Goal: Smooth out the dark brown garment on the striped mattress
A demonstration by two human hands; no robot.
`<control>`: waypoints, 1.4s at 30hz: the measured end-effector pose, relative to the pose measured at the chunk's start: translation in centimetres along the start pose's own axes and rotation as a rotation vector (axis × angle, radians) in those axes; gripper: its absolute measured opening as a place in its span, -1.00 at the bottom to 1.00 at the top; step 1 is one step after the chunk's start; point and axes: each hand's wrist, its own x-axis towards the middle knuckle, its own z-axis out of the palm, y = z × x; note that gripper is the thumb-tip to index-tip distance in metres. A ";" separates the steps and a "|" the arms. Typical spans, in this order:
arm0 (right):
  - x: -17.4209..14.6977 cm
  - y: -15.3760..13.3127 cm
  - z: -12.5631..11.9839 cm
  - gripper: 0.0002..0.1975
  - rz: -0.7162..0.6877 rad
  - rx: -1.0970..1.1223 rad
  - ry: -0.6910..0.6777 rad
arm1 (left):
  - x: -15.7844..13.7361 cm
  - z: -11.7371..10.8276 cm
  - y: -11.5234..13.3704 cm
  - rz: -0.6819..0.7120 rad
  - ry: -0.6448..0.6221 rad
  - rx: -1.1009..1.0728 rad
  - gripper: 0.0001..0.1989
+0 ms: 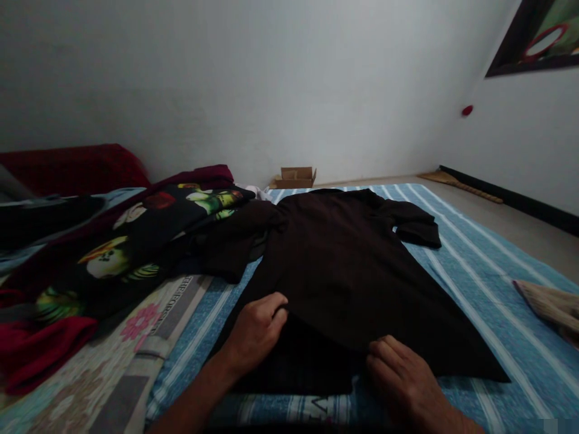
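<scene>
A bedroom in a home. A striped blue sheet spreads over floor bedding, clothes pile at the left, and a framed picture hangs upper right. A small cardboard box sits by the bare wall.

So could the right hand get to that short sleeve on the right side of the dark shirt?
Probably yes. The right hand grips the hem of the dark shirt, and the right sleeve lies flat and uncovered farther up the striped blue sheet. Nothing lies between them, though it would be a long stretch forward.
</scene>
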 end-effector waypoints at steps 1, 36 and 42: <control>0.1 0.1 -0.2 -0.70 0.025 -0.010 0.012 | 0.7 -0.5 0.1 -0.030 0.022 -0.017 -0.81; -1.8 1.1 0.9 -0.74 -0.115 -0.172 0.036 | -1.8 -1.8 -1.2 0.004 -0.184 -0.038 -0.96; -0.5 1.4 0.5 -0.65 -0.151 -0.274 0.116 | -6.9 1.3 -4.7 0.224 0.090 0.205 -0.55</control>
